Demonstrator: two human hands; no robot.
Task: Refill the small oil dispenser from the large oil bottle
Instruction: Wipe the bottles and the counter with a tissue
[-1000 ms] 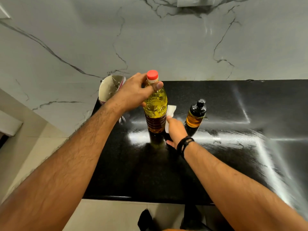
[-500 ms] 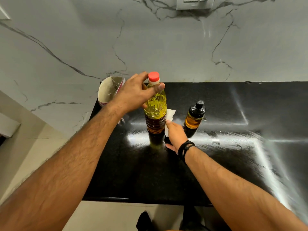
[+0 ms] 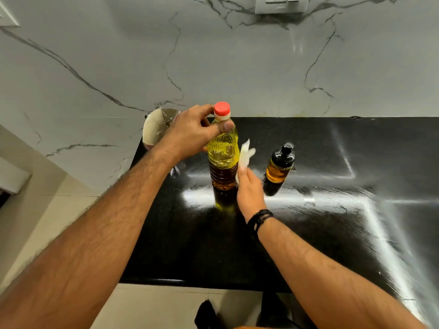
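Black glossy table (image 3: 308, 233) seen from above; its near edge runs across the lower part of the view, its left edge ends just beyond a pale bowl-like container (image 3: 156, 129), and its far edge meets a marble-veined wall (image 3: 118, 55) bearing a socket plate (image 3: 280, 4); the broad surface to the right of the bottles and the strip in front of them carry only reflections. Large oil bottle (image 3: 223, 153), red cap (image 3: 222, 108) on, stands upright left of centre; small oil dispenser (image 3: 280, 165), black pump top, amber contents, stands upright well to its right, apart from it and untouched. Left hand (image 3: 190, 136) comes in from the lower left and grips the bottle's shoulder, thumb across the near face and fingers curled behind the neck, just below the cap. Right hand (image 3: 249, 188), black band (image 3: 260, 218) at the wrist, lies just beside the bottle's lower right flank and pinches a white tissue (image 3: 245, 153) that stands up from the fingertips, between the two bottles. Compared with half a second ago, the tissue has lifted off the table and now rises higher beside the bottle; the right hand has risen slightly with it; the left hand's grip and both bottles are unchanged.
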